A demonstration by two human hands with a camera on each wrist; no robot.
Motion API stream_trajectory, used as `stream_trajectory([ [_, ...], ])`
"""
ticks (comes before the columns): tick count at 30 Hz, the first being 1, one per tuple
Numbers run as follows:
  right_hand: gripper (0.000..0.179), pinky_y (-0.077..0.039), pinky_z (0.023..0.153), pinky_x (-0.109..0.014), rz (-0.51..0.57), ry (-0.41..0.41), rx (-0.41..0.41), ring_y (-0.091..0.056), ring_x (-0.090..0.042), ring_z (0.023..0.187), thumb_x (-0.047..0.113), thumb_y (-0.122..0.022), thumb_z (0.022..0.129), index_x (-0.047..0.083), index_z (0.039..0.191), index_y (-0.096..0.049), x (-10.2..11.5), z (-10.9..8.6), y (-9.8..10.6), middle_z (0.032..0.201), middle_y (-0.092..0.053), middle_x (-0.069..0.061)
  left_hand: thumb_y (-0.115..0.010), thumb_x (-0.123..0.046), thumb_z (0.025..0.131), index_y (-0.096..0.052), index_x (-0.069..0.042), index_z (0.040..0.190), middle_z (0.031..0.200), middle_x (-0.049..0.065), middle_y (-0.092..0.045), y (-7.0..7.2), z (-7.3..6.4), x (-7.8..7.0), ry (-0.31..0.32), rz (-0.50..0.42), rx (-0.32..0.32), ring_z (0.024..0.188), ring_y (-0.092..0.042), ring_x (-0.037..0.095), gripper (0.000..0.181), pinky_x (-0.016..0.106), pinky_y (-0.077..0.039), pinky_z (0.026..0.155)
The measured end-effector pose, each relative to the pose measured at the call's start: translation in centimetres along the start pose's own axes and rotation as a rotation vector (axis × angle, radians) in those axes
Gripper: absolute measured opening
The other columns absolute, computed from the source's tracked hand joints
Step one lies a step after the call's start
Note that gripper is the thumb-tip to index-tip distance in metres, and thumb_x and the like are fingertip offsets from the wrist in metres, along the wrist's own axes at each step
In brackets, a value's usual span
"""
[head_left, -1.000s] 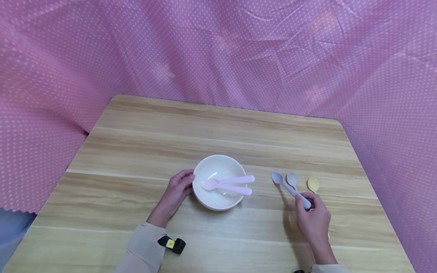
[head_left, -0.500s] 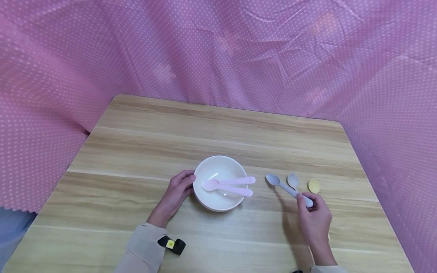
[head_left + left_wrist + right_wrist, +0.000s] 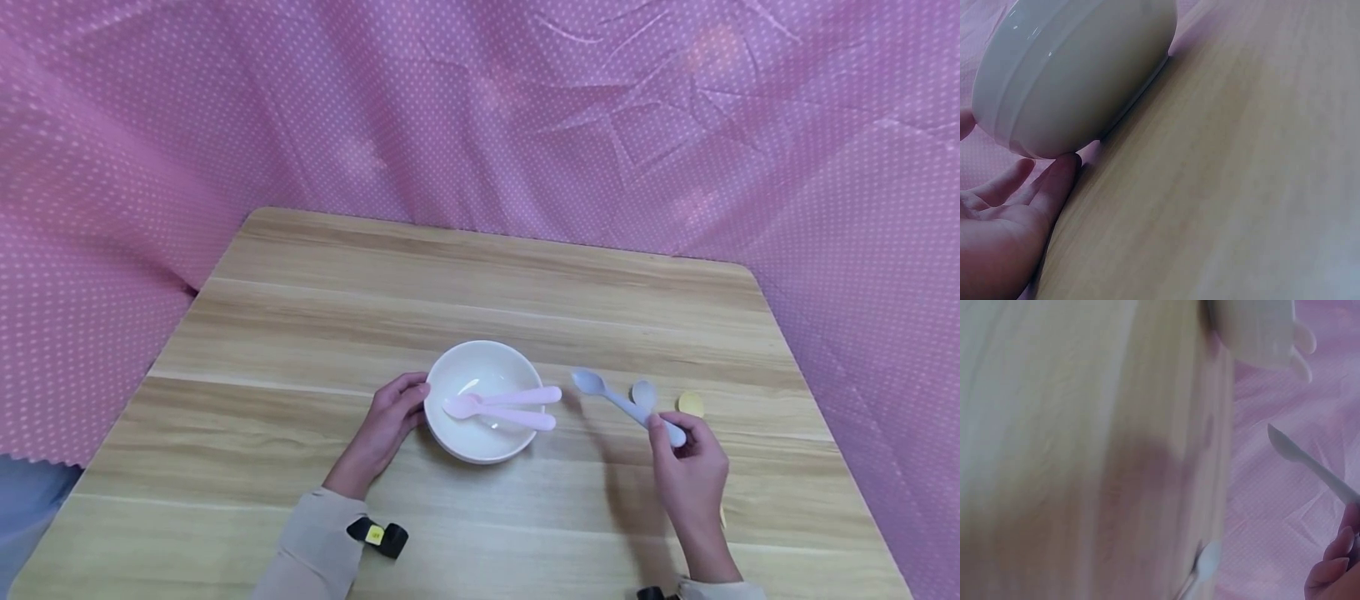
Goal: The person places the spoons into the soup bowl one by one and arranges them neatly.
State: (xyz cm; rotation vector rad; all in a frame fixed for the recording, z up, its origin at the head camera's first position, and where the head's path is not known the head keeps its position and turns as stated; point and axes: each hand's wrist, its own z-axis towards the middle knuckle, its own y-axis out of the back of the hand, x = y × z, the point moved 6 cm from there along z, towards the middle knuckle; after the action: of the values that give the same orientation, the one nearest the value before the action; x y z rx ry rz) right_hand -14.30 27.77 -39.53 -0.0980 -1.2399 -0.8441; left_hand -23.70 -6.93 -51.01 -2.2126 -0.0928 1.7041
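Note:
A white bowl (image 3: 480,457) stands on the table, with two pink spoons (image 3: 525,396) leaning inside it, their handles over the right rim. My left hand (image 3: 386,425) holds the bowl's left side. In the left wrist view its thumb is at the rim of the bowl (image 3: 1079,81) and its fingertips touch the lower wall. Right of the bowl, my right hand (image 3: 692,475) pinches a light blue spoon (image 3: 624,405) near the handle's end, its scoop pointing toward the bowl. The right wrist view shows this spoon (image 3: 1316,465) raised above the tabletop.
Beyond my right hand lie a pale grey-blue spoon (image 3: 643,393) and a yellow spoon (image 3: 691,403), handles partly hidden by the hand. The wooden table (image 3: 337,325) reaches back to a pink dotted curtain (image 3: 450,108), which hangs around its back and sides.
My right hand has lifted the light blue spoon, and its scoop has swung left toward the bowl. The left hand and the bowl have stayed in place.

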Motion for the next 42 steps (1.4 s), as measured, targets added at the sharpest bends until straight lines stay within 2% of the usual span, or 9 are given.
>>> stream_trajectory([
  [10, 0.009, -0.035, 0.042, -0.013, 0.061, 0.049, 0.017, -0.044, 0.000, 0.049, -0.004, -0.065, 0.083, -0.007, 0.091, -0.064, -1.1, 0.0, -0.6, 0.065, -0.054, 0.009, -0.052, -0.021, 0.095, -0.046, 0.004, 0.130, 0.120, 0.017, -0.053, 0.1, 0.0, 0.1, 0.001, 0.000, -0.002, 0.096, -0.060, 0.017, 0.044, 0.027, -0.052, 0.084],
  [21, 0.007, -0.034, 0.042, -0.012, 0.117, 0.088, 0.032, -0.043, 0.002, 0.050, -0.009, -0.062, 0.082, -0.012, 0.088, -0.062, 3.1, -0.8, -1.3, 0.064, -0.053, 0.011, -0.053, -0.021, 0.095, -0.046, 0.004, 0.130, 0.122, 0.018, -0.053, 0.2, 0.0, 0.2, -0.001, -0.011, -0.004, 0.097, -0.060, 0.017, 0.044, 0.027, -0.052, 0.085],
  [24, 0.007, -0.035, 0.043, -0.012, 0.114, 0.080, 0.037, -0.043, 0.002, 0.050, -0.008, -0.063, 0.082, -0.011, 0.089, -0.062, 3.0, -0.8, -1.5, 0.064, -0.053, 0.011, -0.053, -0.020, 0.095, -0.046, 0.005, 0.130, 0.121, 0.018, -0.053, 0.2, 0.0, 0.2, -0.002, -0.014, -0.006, 0.096, -0.060, 0.017, 0.043, 0.027, -0.052, 0.084],
  [29, 0.009, -0.036, 0.043, -0.012, 0.113, 0.068, 0.043, -0.045, 0.001, 0.051, -0.008, -0.064, 0.082, -0.010, 0.091, -0.063, 1.1, -0.6, -2.0, 0.066, -0.054, 0.010, -0.053, -0.021, 0.095, -0.046, 0.004, 0.130, 0.122, 0.019, -0.053, 0.2, 0.1, 0.3, 0.005, -0.010, -0.006, 0.096, -0.060, 0.017, 0.044, 0.027, -0.052, 0.084],
  [33, 0.010, -0.035, 0.043, -0.013, 0.113, 0.065, 0.051, -0.045, 0.000, 0.052, -0.007, -0.064, 0.082, -0.009, 0.092, -0.062, 0.4, -0.5, -2.3, 0.068, -0.054, 0.009, -0.053, -0.021, 0.095, -0.046, 0.004, 0.130, 0.123, 0.019, -0.052, 0.2, 0.1, 0.3, 0.007, -0.005, -0.007, 0.097, -0.060, 0.017, 0.044, 0.027, -0.052, 0.084],
  [38, 0.010, -0.037, 0.044, -0.013, 0.107, 0.063, 0.057, -0.045, 0.000, 0.053, -0.006, -0.064, 0.083, -0.008, 0.093, -0.063, 1.3, -0.5, -2.3, 0.070, -0.053, 0.007, -0.053, -0.021, 0.095, -0.046, 0.005, 0.130, 0.121, 0.018, -0.053, 0.2, 0.1, 0.3, 0.005, -0.010, -0.002, 0.095, -0.060, 0.017, 0.044, 0.027, -0.052, 0.083],
  [42, 0.010, -0.035, 0.043, -0.013, 0.132, 0.098, 0.061, -0.044, 0.000, 0.052, -0.009, -0.063, 0.082, -0.012, 0.091, -0.061, 2.4, -0.6, -2.5, 0.069, -0.053, 0.008, -0.053, -0.021, 0.095, -0.046, 0.004, 0.130, 0.120, 0.017, -0.054, 0.1, 0.0, 0.2, 0.001, -0.013, -0.001, 0.094, -0.060, 0.017, 0.044, 0.027, -0.052, 0.083],
])
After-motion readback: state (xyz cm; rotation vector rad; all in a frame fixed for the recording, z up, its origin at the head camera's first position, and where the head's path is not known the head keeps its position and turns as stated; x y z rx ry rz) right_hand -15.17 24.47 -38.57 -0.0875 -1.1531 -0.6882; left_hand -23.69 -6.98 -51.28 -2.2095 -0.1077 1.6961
